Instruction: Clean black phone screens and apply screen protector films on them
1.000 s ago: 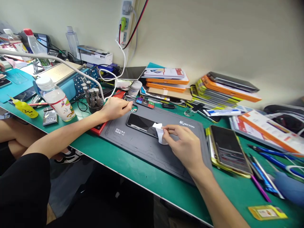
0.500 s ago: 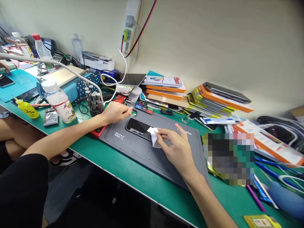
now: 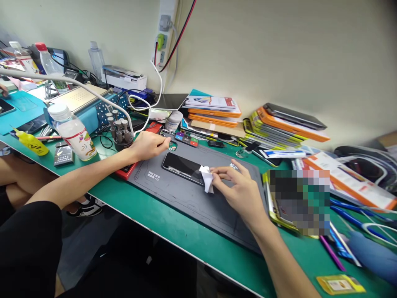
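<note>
A smartphone lies screen up on the grey work mat, its dark glass reflecting light. My right hand pinches a white wipe between thumb and fingers, its other fingers raised. The wipe hangs at the phone's right end and covers that end. Over the mat's far left part, beyond the phone, my left hand is closed with the fingers curled in. It is apart from the phone, and whatever it may hold is hidden.
Left of the mat stand a screwdriver holder, a labelled bottle and a yellow squeeze bottle. Stacked boxes line the wall. Blue-handled tools lie right. A co-worker's legs show at left.
My right hand has drawn the wipe rightward along the phone to its end, uncovering more of the screen. My left hand stays closed in about the same place. The view has shifted slightly.
</note>
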Tool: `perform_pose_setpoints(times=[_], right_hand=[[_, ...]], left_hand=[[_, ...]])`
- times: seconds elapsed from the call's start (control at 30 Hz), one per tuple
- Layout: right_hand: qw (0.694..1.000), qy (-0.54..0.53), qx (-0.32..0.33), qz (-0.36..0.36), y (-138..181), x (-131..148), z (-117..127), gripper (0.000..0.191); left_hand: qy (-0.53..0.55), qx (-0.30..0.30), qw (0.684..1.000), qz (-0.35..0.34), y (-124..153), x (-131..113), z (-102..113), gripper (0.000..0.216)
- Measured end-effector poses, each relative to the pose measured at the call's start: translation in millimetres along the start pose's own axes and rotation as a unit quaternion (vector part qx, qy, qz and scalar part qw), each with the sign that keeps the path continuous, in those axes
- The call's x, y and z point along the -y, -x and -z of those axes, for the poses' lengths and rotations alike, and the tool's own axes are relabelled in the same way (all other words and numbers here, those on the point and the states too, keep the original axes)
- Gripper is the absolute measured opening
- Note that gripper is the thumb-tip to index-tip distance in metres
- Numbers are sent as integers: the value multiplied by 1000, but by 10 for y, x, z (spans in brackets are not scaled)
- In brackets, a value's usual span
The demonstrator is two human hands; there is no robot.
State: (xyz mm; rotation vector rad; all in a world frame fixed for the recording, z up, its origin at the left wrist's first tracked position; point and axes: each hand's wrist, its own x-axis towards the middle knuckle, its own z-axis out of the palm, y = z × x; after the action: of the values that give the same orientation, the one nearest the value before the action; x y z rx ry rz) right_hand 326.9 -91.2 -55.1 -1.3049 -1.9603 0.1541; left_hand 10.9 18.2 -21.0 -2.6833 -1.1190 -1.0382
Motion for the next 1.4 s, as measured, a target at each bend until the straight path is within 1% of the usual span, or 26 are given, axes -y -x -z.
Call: perform_pose_setpoints(times=[0.13, 0.27, 0.43, 0.53, 0.6, 0.77, 0.93, 1.03, 1.13, 1.27, 1.4], right_hand=[[1000, 4, -3, -8, 20, 26, 17, 11], [1000, 8, -2, 6, 11, 105, 13, 11], [1000, 18, -1, 7, 12, 71, 31, 9], [1000, 13, 17, 15, 31, 40, 47, 11], [999, 4, 33, 16, 50, 31, 56, 14], [999, -4, 44, 0, 84, 46, 99, 19], [998, -12, 61, -13, 78, 70, 137, 17], [998, -18, 63, -6, 70, 75, 142, 14], [998, -26, 62, 17, 59, 99, 136, 13], [997, -23, 48, 51, 63, 133, 105, 12], [997, -2, 41, 63, 81, 135, 63, 12]], left_hand=[[1, 5, 1000, 2, 7, 1, 8, 58], [4, 9, 1000, 5, 10, 13, 11, 58], [-10, 7, 1000, 1, 7, 35, 12, 58], [-24, -1, 1000, -7, 23, 36, 19, 58], [-26, 6, 999, -18, 39, 29, 11, 58], [-32, -3, 999, -6, 55, 14, -46, 57], [-16, 6, 1000, -7, 51, 15, -50, 57], [-9, -2, 1000, -14, 42, 24, -35, 57], [-15, -13, 1000, -16, 34, 32, -28, 57], [-18, -4, 1000, -10, 34, 21, -26, 59], [-12, -4, 1000, -12, 32, 16, -29, 58]])
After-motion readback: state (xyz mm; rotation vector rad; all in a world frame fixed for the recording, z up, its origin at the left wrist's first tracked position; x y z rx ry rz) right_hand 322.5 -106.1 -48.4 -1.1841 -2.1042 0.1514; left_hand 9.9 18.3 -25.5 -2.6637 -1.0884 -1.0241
